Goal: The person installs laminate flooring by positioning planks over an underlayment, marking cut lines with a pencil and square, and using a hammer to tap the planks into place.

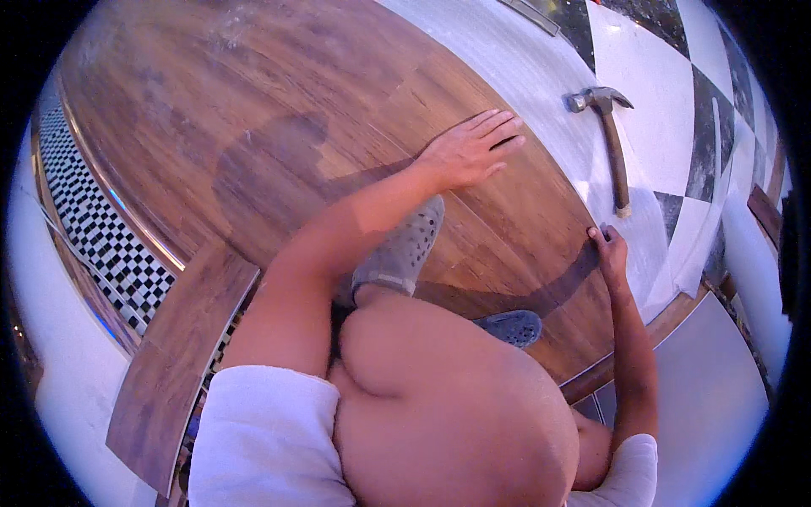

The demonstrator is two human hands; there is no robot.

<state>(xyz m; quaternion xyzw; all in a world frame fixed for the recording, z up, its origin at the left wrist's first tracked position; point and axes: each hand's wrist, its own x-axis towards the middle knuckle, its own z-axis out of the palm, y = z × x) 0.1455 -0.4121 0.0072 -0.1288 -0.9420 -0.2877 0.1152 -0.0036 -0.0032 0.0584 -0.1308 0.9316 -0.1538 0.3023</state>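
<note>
I crouch on a brown wood-look plank floor (253, 127). My left hand (471, 149) lies flat, fingers spread, pressing on the outermost plank (541, 211) near its far edge. My right hand (610, 250) pinches the near end of that same plank's edge, where it meets the white underlay (524, 68). My knee and two grey clogs (404, 250) are under me on the planks.
A claw hammer (610, 139) with a wooden handle lies on the white underlay just beyond the plank edge. A loose plank piece (182, 363) rests at lower left over a black-and-white mosaic strip (93, 228). Black-and-white floor tiles (701, 144) are at upper right.
</note>
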